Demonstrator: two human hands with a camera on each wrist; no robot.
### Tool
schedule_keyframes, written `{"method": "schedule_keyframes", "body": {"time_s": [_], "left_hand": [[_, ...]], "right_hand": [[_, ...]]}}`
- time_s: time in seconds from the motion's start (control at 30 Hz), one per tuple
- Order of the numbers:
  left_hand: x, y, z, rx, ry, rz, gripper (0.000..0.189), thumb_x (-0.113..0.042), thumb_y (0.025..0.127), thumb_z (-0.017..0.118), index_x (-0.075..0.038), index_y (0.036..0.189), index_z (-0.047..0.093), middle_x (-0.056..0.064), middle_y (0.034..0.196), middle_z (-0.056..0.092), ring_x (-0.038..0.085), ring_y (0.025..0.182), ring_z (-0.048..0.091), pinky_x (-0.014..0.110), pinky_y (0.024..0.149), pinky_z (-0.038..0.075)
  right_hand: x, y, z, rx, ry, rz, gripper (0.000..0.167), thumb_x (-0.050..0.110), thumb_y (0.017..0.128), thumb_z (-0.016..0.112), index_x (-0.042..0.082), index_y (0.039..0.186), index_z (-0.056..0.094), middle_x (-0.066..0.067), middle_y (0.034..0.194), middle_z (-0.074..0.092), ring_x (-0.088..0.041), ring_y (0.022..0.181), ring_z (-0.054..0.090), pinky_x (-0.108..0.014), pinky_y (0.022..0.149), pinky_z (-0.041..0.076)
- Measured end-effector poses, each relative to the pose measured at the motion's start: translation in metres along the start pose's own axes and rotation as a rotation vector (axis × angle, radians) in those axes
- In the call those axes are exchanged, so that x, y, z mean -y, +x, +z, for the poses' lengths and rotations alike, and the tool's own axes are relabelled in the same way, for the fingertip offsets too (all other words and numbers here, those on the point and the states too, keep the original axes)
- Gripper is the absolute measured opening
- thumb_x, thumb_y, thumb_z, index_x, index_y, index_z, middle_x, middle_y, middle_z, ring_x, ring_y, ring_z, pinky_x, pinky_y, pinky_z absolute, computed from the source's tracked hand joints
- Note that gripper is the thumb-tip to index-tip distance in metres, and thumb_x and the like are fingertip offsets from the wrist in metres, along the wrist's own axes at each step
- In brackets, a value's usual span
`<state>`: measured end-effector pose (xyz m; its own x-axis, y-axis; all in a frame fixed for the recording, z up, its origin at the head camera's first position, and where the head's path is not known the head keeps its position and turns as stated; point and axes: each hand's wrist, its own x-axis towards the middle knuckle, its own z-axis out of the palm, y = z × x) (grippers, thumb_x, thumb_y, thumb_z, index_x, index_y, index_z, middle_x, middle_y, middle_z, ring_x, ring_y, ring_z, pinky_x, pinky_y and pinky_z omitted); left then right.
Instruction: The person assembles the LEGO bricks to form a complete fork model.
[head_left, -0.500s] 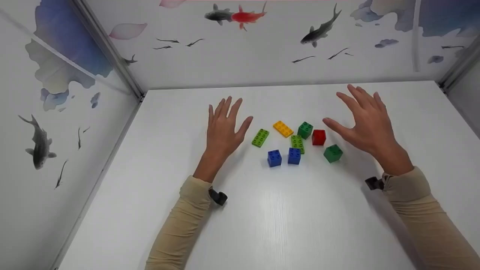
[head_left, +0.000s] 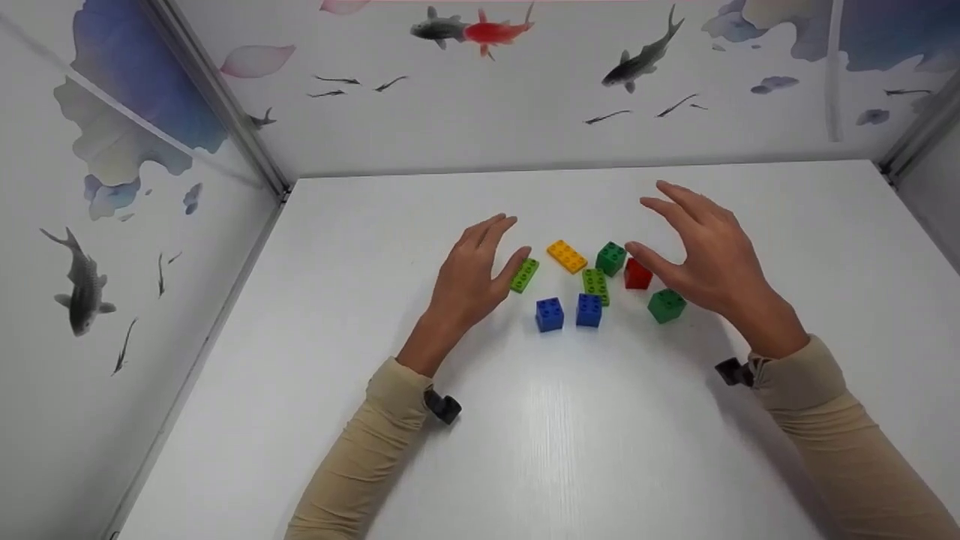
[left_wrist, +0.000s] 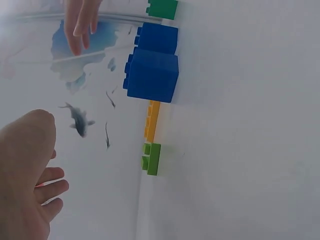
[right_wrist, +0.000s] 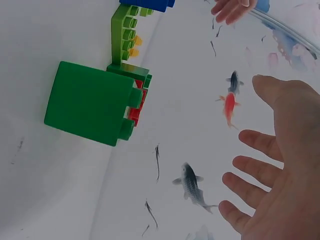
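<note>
My left hand (head_left: 469, 281) hovers with relaxed fingers beside a flat light green brick (head_left: 526, 277), its thumb overlapping that brick in the head view. My right hand (head_left: 709, 259) is spread above the right side of the group, thumb tip near a red brick (head_left: 639, 277) and a dark green brick (head_left: 611, 259). A second dark green brick (head_left: 665, 307) lies below that palm; it looms large in the right wrist view. Between the hands are a flat yellow brick (head_left: 566, 256), another light green brick (head_left: 595, 285) and two blue bricks (head_left: 549, 315). Both hands hold nothing.
The bricks lie on a white table (head_left: 517, 450). Behind it stands a white back wall (head_left: 525, 135) with painted fish, and a similar side wall (head_left: 150, 315) rises at the left. Each wrist carries a small black camera (head_left: 444, 407).
Both hands have moved inward toward the bricks, the left one to the right and the right one to the left. The bricks have stayed in place.
</note>
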<state>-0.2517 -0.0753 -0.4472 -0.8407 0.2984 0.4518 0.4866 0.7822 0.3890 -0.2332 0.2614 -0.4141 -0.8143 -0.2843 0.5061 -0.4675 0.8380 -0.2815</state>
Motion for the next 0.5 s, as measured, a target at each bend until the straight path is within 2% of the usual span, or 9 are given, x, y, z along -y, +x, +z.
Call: {"method": "schedule_keyframes", "body": {"time_s": [0.27,0.5], "left_hand": [[-0.008,-0.012,0.004,0.081,-0.132,0.016,0.054,-0.047,0.111,0.058,-0.016,0.156,0.057,0.004,0.157,0.061,0.021,0.148,0.056,0.038,0.124,0.048],[-0.010,-0.019,0.010,0.176,-0.193,0.004,0.055,-0.050,0.113,0.054,-0.014,0.154,0.059,0.005,0.156,0.063,0.022,0.148,0.057,0.038,0.125,0.047]], "right_hand": [[0.014,-0.001,0.007,0.024,0.039,-0.047,0.057,0.034,0.099,0.081,0.016,0.150,0.064,-0.009,0.166,0.053,-0.038,0.147,0.056,-0.066,0.110,0.054],[0.024,-0.003,0.012,0.127,0.088,-0.021,0.051,0.029,0.101,0.078,0.015,0.148,0.065,-0.008,0.164,0.055,-0.036,0.148,0.056,-0.060,0.108,0.058]]}}
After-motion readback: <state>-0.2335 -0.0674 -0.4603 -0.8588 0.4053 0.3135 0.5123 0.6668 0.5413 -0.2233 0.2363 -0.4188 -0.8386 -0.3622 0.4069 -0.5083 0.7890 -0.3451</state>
